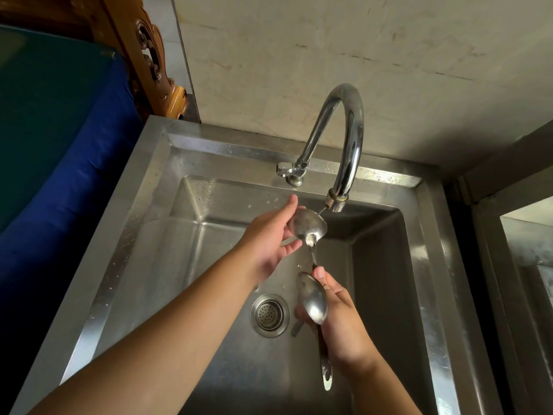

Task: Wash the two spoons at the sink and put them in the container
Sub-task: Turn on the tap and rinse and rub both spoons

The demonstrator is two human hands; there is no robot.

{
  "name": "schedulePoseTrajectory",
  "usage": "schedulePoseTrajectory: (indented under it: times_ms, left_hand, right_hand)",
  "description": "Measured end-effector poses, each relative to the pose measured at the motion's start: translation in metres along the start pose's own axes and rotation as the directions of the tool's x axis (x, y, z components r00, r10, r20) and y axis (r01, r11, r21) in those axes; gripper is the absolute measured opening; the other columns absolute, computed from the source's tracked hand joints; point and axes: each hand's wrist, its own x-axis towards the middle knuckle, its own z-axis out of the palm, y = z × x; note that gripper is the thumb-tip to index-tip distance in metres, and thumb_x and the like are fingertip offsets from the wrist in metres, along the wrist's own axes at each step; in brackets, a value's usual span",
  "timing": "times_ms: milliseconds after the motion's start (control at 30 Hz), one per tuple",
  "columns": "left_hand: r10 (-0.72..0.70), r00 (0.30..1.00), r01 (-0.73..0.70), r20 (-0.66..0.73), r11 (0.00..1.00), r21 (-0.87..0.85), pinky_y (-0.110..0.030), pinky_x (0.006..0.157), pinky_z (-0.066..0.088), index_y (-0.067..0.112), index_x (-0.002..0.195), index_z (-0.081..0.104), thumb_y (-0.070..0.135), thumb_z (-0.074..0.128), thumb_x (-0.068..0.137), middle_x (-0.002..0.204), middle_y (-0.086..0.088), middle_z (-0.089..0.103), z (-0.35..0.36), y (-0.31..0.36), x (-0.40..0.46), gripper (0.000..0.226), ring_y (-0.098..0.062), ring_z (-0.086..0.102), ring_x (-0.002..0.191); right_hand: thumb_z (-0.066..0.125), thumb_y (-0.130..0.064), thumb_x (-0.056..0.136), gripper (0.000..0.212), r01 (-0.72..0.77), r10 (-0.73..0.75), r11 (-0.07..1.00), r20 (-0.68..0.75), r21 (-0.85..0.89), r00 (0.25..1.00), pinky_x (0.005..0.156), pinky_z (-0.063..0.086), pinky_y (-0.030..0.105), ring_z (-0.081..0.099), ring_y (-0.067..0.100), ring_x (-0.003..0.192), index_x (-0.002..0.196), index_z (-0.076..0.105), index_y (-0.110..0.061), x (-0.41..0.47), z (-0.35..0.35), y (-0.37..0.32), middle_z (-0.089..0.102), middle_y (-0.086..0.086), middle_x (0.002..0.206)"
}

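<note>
Sink (143, 205) of steel fills most of your view, its basin lying below both of your hands, with the round drain strainer (270, 315) just left of your right fingers. Faucet (344, 139) arches up from the back rim and its spout ends just right of your left fingertips. Your left hand (269, 244) reaches over the basin with fingers spread and loosely curled around the bowl of the upper spoon (306, 226), thumb and fingertips touching its edge; that bowl sits right under the spout. Your right hand (341, 319) is clamped on 2 things at once: the thin handle of the upper spoon, pinched at your thumb tip, and the lower spoon (312, 301), whose bowl lies against your fingers while its handle runs down past your wrist. You cannot tell from here whether water is running.
</note>
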Motion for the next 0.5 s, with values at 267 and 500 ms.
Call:
schedulePoseTrajectory:
  times_ms: [267, 500]
  left_hand:
    - [0.29, 0.951, -0.306, 0.103, 0.927, 0.216, -0.023, 0.076, 0.055, 0.036, 0.111, 0.065, 0.021, 0.092, 0.044, 0.106, 0.005, 0.075, 0.002, -0.017, -0.003, 0.074, -0.011, 0.073, 0.094]
    - [0.181, 0.983, -0.166, -0.015, 0.93, 0.328, -0.03, 0.068, 0.058, 0.036, 0.101, 0.058, 0.029, 0.095, 0.035, 0.1, 0.002, 0.073, 0.018, -0.006, -0.001, 0.075, -0.016, 0.071, 0.083]
  right_hand:
    - [0.041, -0.041, 0.106, 0.052, -0.01, 0.01, 1.0, -0.075, 0.008, 0.997, 0.089, 0.042, 0.047, 0.054, 0.03, 0.094, 0.11, 0.063, 0.006, 0.004, 0.014, -0.004, 0.063, 0.024, 0.1]
    - [0.041, -0.045, 0.103, 0.051, 0.083, -0.093, 0.985, -0.061, -0.149, 0.994, 0.088, 0.051, 0.048, 0.065, 0.03, 0.089, 0.1, 0.068, -0.001, 0.004, 0.018, -0.002, 0.067, 0.035, 0.101]
